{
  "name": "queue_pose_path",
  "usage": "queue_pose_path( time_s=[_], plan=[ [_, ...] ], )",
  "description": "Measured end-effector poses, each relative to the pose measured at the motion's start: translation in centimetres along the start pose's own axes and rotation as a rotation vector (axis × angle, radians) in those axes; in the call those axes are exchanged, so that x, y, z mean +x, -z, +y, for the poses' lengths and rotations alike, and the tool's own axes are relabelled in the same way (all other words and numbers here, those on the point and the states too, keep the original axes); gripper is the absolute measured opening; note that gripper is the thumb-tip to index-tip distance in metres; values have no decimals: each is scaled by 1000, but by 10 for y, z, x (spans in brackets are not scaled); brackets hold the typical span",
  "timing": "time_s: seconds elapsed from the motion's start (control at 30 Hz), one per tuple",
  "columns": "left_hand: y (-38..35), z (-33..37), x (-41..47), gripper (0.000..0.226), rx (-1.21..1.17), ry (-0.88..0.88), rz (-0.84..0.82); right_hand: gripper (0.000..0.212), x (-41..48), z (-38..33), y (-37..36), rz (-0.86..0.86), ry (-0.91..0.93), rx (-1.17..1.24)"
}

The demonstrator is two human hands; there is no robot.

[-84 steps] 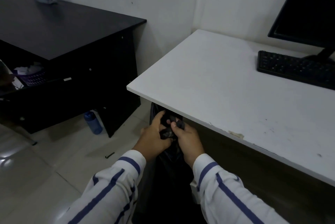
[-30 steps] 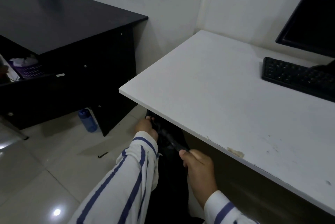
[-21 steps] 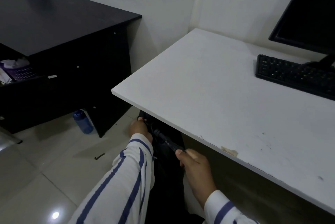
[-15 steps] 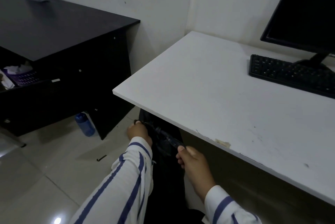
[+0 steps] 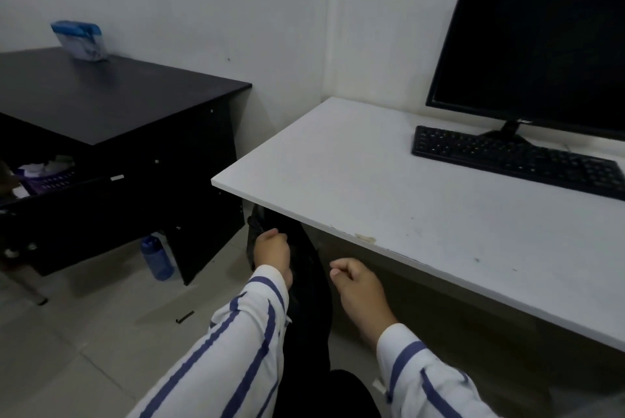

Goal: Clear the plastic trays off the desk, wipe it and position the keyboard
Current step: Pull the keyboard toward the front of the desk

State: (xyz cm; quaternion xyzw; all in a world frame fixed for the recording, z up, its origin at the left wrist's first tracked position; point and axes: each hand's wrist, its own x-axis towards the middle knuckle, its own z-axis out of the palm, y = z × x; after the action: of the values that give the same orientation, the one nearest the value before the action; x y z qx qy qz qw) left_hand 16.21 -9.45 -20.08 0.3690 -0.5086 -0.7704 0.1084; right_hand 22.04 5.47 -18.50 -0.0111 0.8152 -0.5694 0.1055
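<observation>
Nearest me, my left hand (image 5: 272,250) has its fingers curled round the gathered top of a black plastic bag (image 5: 306,285), which stands on the floor under the near left corner of the white rectangular desk (image 5: 338,160). My right hand (image 5: 358,285) hangs just beside the bag, below the desk's near edge. Its fingers are curled in with the thumb against the forefinger, and I see nothing between them.

With only one hand on the bag, I judge its top could slip open or the bag could tip. If I lift carelessly, my knuckles could catch the underside of the desk.

Farther off, the flat black keyboard (image 5: 517,160) lies askew toward the far right of the desk, touching the foot of the black monitor (image 5: 541,45).

I count two hands, one bag, one keyboard and one monitor. No plastic trays are on the desk in this view.
</observation>
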Motion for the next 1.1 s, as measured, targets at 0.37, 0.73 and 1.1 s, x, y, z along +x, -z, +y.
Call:
queue_pose_path(
  time_s=[0.37, 0.73, 1.1],
  plan=[
    [-34, 14, -115, 22, 183, -352, -147, 17, -55, -18, 82, 202, 184, -64],
    [-100, 6, -163, 39, 941, -701, -420, 27, -61, -21, 178, 480, 226, -354],
    [-170, 2, -145, 36, 1061, -766, -516, 26, -7, 3, 222, 495, 125, -458]
  ],
)
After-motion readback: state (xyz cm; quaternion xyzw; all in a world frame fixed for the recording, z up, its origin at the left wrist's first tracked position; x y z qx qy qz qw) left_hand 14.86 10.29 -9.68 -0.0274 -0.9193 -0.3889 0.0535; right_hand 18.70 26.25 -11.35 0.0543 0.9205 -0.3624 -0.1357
